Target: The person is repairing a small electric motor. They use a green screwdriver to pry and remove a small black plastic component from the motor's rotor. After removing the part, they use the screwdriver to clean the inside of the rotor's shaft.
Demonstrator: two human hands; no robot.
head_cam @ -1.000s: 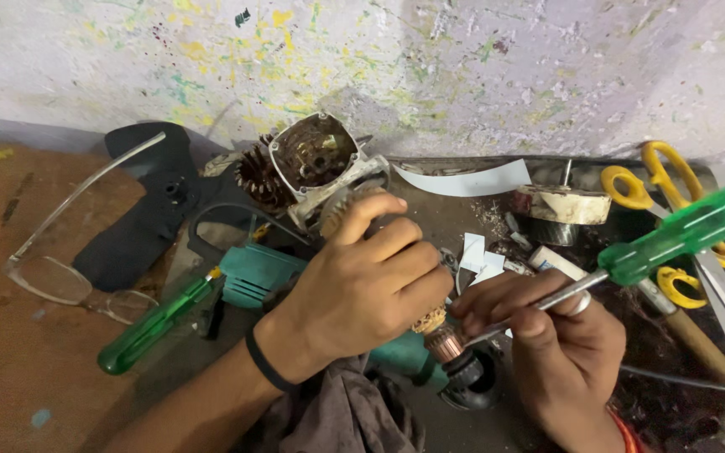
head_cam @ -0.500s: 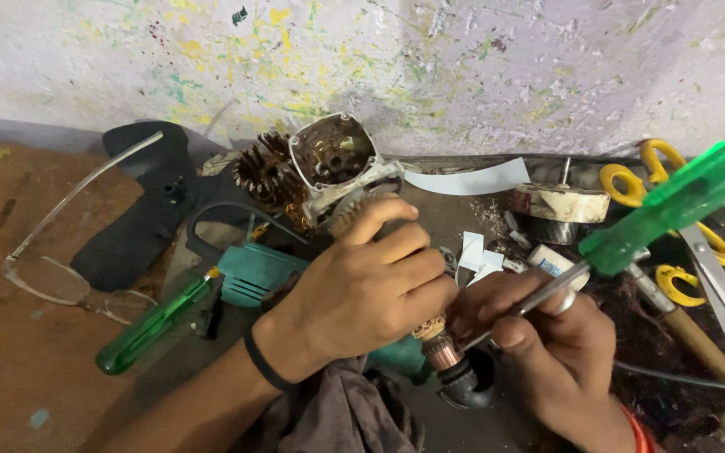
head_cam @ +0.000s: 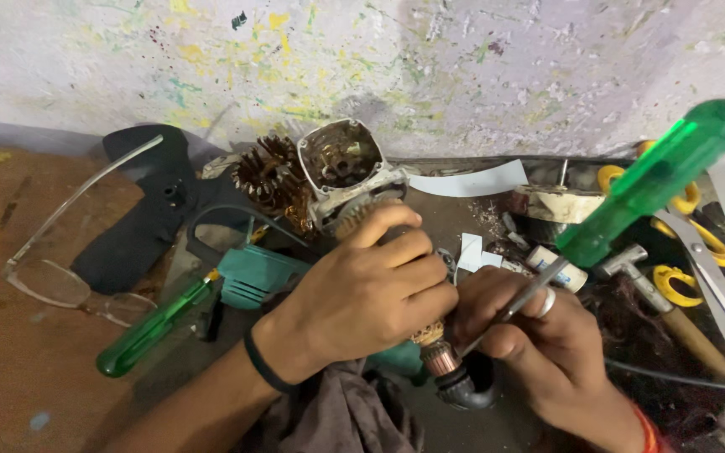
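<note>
My left hand [head_cam: 367, 289] is closed around a motor armature [head_cam: 431, 352] whose copper commutator end sticks out below my fingers. My right hand [head_cam: 539, 335] grips the steel shaft of a screwdriver with a translucent green handle [head_cam: 652, 180]; its tip points at the commutator end. The handle slants up to the right. A grey metal gear housing [head_cam: 341, 164] with a dark opening stands just behind my left hand, beside a copper-wound stator [head_cam: 270, 180]. A teal tool body [head_cam: 253, 273] lies under my left wrist.
A second green-handled screwdriver [head_cam: 157, 327] lies at the left, near clear eyeglasses [head_cam: 65, 273] and a black casing [head_cam: 140, 218]. Yellow-handled scissors [head_cam: 702, 252], a hammer [head_cam: 673, 315], a tape roll [head_cam: 560, 205] and white paper scraps [head_cam: 467, 180] crowd the right. A paint-spattered wall stands behind.
The green handle in my right hand has swung upward, standing steeper. The view has shifted so the gear housing sits more upright behind my left hand, which still holds the armature.
</note>
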